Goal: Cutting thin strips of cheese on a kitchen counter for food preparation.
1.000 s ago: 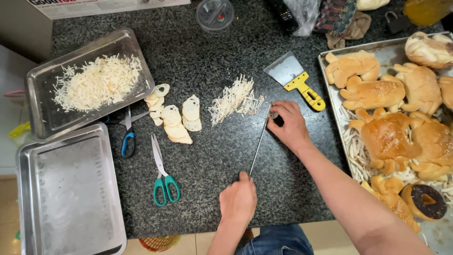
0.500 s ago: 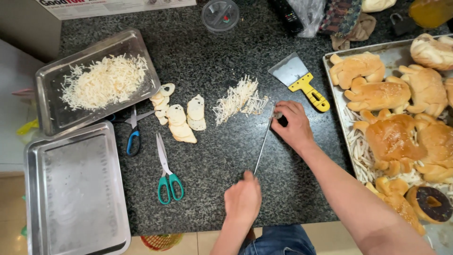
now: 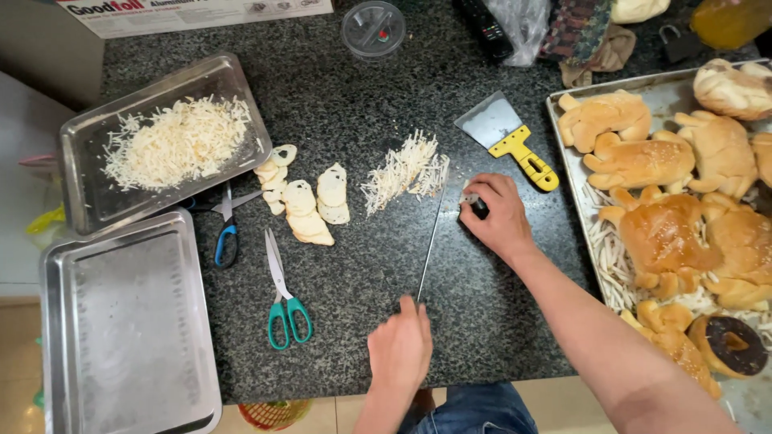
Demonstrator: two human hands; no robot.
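Observation:
My right hand [image 3: 498, 217] grips the dark handle of a long thin knife [image 3: 430, 241] lying edge-down on the dark granite counter [image 3: 378, 96]. My left hand [image 3: 400, 347] rests its fingertips on the blade's tip near the counter's front edge. Just past the blade lies a small heap of pale shredded strips [image 3: 406, 167]. Left of it sit several pale round slices [image 3: 310, 201].
A metal tray [image 3: 88, 209] of shreds stands at the left, an empty tray [image 3: 125, 321] below it. Blue-handled scissors [image 3: 227, 233] and green-handled scissors [image 3: 283, 297] lie between. A yellow-handled scraper [image 3: 515, 141] and a baking tray [image 3: 567, 153] of animal-shaped breads are at the right.
The knife and both hands have slid a little toward the shredded heap; the blade now lies against its near edge.

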